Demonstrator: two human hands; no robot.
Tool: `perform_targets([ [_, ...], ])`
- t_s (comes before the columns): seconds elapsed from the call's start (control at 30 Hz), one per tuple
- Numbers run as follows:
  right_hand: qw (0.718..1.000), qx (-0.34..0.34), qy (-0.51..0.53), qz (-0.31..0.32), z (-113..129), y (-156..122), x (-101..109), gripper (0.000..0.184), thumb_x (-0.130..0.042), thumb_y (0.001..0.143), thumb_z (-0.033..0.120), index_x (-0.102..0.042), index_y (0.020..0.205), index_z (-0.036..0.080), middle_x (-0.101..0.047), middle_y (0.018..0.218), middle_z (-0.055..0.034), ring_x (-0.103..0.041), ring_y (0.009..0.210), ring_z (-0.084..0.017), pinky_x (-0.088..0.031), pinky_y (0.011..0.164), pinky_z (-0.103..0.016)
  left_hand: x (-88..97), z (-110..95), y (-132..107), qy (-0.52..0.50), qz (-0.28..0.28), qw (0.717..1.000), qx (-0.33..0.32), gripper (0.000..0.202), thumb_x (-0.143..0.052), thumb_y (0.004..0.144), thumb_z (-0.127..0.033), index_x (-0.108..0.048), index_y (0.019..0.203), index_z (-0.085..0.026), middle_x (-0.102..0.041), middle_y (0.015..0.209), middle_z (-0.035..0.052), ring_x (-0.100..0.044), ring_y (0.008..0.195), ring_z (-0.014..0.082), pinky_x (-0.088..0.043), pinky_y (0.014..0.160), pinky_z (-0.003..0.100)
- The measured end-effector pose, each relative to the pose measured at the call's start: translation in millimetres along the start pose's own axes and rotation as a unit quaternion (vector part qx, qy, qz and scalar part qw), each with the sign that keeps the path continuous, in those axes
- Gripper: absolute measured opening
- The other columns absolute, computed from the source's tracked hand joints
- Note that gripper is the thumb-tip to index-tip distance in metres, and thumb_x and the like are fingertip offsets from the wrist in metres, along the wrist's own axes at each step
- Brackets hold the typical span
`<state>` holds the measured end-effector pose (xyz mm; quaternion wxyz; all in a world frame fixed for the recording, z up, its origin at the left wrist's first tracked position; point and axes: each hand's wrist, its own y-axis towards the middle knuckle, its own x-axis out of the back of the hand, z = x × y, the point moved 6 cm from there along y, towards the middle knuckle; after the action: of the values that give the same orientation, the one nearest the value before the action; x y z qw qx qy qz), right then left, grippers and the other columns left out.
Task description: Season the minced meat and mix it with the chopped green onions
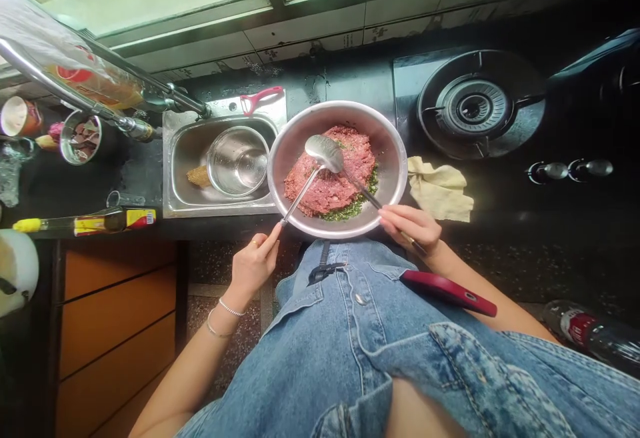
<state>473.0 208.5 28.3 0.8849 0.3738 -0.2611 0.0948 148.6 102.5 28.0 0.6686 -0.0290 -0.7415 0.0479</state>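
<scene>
A metal bowl (390, 151) stands on the dark counter in front of me, holding minced red meat (320, 181) and chopped green herbs (350, 210). My left hand (255, 261) pinches the handle of a metal spoon (325, 153), whose bowl hangs above the meat. My right hand (413, 228) is closed on a thin utensil (367, 197), a pair of chopsticks by the look of it, whose tip goes into the meat under the spoon.
Left of the bowl a steel sink (175, 158) holds an empty metal pot (239, 160); a red peeler (260, 98) lies on its rim. A gas burner (475, 106) and a yellow cloth (440, 191) are to the right. A sauce bottle (85, 221) lies at the left. A red phone (447, 291) sticks out at my waist.
</scene>
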Motion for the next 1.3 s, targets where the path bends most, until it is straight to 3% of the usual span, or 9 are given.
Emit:
perform_targets([
  [0.17,0.999,0.023,0.009,0.044,9.1,1.3,-11.9,0.013,-0.066,0.09,0.022,-0.077,0.096,0.026,-0.077,0.09,-0.0037,-0.074,0.074,-0.016,-0.065,0.072,-0.024,0.4,-2.9,0.1,-0.063,0.013,0.998,-0.005,0.04,-0.049,0.097,-0.031,-0.063,0.134,-0.026,-0.065,0.084,0.0045,-0.055,0.063,0.0098,-0.039,0.058,0.018],
  [0.33,0.998,0.059,0.021,0.002,10.4,6.2,-7.5,0.017,-0.069,0.087,0.016,-0.077,0.099,0.025,-0.077,0.089,-0.004,-0.075,0.075,-0.016,-0.064,0.071,-0.021,-0.8,-4.3,-1.1,-0.083,0.01,0.996,-0.011,0.04,-0.05,0.097,-0.031,-0.062,0.135,-0.024,-0.065,0.084,0.0043,-0.055,0.064,0.0099,-0.042,0.061,0.018],
  [0.53,0.999,-0.027,-0.027,-0.026,-6.1,1.2,-2.1,0.013,-0.067,0.09,0.024,-0.077,0.098,0.026,-0.077,0.093,-0.0052,-0.075,0.078,-0.018,-0.065,0.073,-0.026,-6.2,-6.2,-4.0,-0.115,0.023,0.993,-0.018,0.041,-0.051,0.097,-0.031,-0.061,0.136,-0.023,-0.068,0.089,0.0055,-0.06,0.069,0.0111,-0.047,0.066,0.02],
  [0.7,0.999,-0.002,0.009,-0.037,-9.2,-6.1,2.6,0.012,-0.067,0.091,0.027,-0.077,0.097,0.027,-0.077,0.093,-0.0044,-0.074,0.076,-0.016,-0.065,0.071,-0.025,-5.8,-7.8,-4.9,-0.162,0.015,0.986,-0.034,0.041,-0.053,0.096,-0.028,-0.06,0.136,-0.019,-0.068,0.09,0.0063,-0.061,0.071,0.0118,-0.049,0.07,0.022],
  [0.97,0.999,0.031,0.037,0.02,-11.0,6.7,22.2,0.015,-0.07,0.088,0.018,-0.077,0.099,0.025,-0.076,0.095,-0.0041,-0.073,0.078,-0.015,-0.065,0.072,-0.025,3.4,-17.7,0.7,-0.246,0.013,0.962,-0.117,0.04,-0.059,0.094,-0.021,-0.06,0.133,-0.014,-0.065,0.08,0.0017,-0.052,0.061,0.0074,-0.042,0.059,0.018],
  [1.13,0.999,0.016,0.014,-0.041,-32.1,16.6,36.2,0.017,-0.072,0.086,0.021,-0.077,0.101,0.029,-0.076,0.094,-0.0026,-0.072,0.077,-0.017,-0.064,0.07,-0.029,-1.6,-22.2,-0.8,-0.267,0.039,0.952,-0.145,0.038,-0.058,0.094,-0.024,-0.062,0.131,-0.016,-0.06,0.074,-0.0004,-0.048,0.059,0.0069,-0.039,0.056,0.017],
  [1.3,0.995,-0.033,0.015,-0.09,-46.1,16.1,45.9,0.01,-0.071,0.086,0.026,-0.078,0.094,0.024,-0.077,0.089,-0.0044,-0.073,0.076,-0.019,-0.062,0.07,-0.033,-3.7,-19.8,-3.7,-0.279,0.044,0.949,-0.139,0.038,-0.059,0.094,-0.024,-0.063,0.13,-0.015,-0.063,0.076,0.0004,-0.05,0.061,0.0072,-0.041,0.059,0.017],
])
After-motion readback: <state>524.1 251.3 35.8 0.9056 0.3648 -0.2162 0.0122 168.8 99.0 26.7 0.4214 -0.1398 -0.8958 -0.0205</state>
